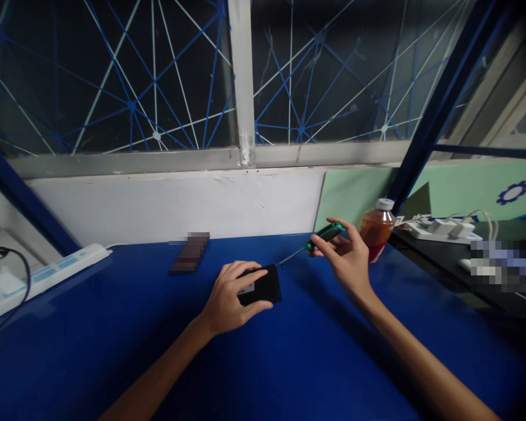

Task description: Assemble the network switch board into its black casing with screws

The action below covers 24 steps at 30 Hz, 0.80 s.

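A flat black rectangular box [267,285] with a pale label lies on the blue table. My left hand [234,295] grips it from the left, fingers over its far edge and thumb along its near side. In my right hand [348,257] is a screwdriver [326,235] with a green and black handle, held by the fingertips. Its thin metal shaft slants down to the left, and the tip is at or very near the box's far right corner. Whether it touches cannot be made out. A few tiny dark bits, perhaps screws [283,269], lie beside that corner.
A dark flat object [190,252], partly blurred, lies behind my left hand. A bottle of reddish-brown drink [377,228] stands just beyond my right hand. Power strips lie at left [70,272] and right [447,229]. The wall and window [241,158] bound the table's back.
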Motion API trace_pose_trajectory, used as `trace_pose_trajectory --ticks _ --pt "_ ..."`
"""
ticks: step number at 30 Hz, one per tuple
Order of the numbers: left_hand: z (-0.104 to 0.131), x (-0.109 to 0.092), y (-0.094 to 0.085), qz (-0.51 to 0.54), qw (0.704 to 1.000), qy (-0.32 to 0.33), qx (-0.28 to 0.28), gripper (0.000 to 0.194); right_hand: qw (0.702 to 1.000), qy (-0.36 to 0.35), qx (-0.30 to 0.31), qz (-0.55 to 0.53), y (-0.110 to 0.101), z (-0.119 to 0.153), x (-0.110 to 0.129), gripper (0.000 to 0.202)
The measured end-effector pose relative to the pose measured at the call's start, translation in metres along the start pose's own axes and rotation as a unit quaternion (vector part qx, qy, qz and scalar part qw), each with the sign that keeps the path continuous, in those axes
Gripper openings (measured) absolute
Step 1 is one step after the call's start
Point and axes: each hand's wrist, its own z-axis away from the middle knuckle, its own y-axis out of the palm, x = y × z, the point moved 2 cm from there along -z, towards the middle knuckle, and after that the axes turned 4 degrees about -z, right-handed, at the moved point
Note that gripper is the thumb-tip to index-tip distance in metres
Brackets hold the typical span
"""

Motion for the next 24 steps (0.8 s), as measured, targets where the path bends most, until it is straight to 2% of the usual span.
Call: trace_pose_trajectory --ticks 14,21,24 --pt "0.002 -0.0032 -0.0011 0.005 1.0 -0.001 0.0 0.047 1.0 -0.006 0.007 -0.004 0.0026 0.0016 0.0023 0.048" --pt "0.0029 -0.0023 -0.0028 0.018 1.0 -0.011 -0.005 0.046 0.997 -0.001 -0.014 0.077 -0.0023 0.0006 0.0008 0.046" --pt "0.0029 -0.0018 -0.0031 0.017 1.0 -0.011 -0.006 0.046 0.996 0.002 -0.008 0.088 -0.0041 0.0003 0.0002 0.037"
